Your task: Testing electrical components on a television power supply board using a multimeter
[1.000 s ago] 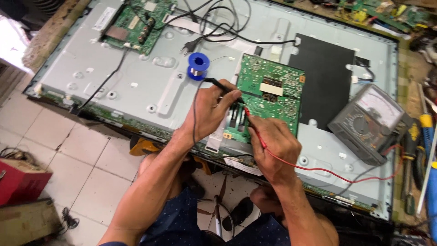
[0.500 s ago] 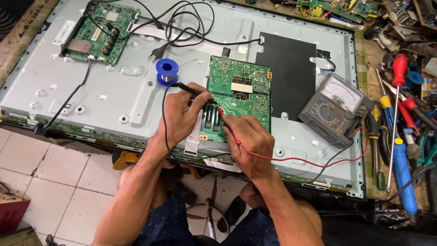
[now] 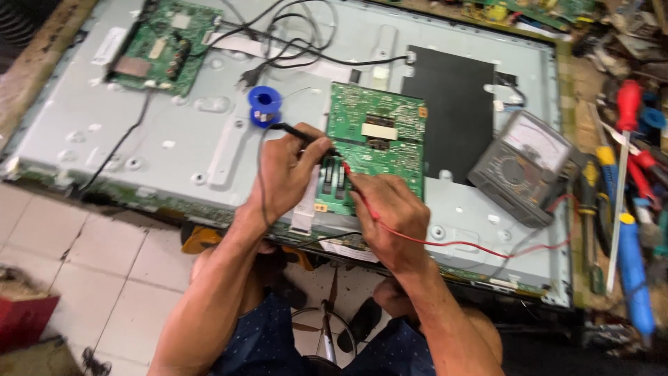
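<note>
My left hand grips a black test probe whose tip rests on the lower left part of a green circuit board. My right hand holds a red test probe, its tip close beside the black one on the same board. A red lead runs from my right hand towards a grey analogue multimeter lying to the right. The board sits on the metal back of a large flat panel.
A blue solder spool lies just above my left hand. Another green board with black cables sits at the panel's top left. Screwdrivers and tools crowd the right edge. A black sheet lies beside the board. Tiled floor below.
The view has shifted, so everything sits further left in the picture. Both hands stay on the board with the probes, tips still close together.
</note>
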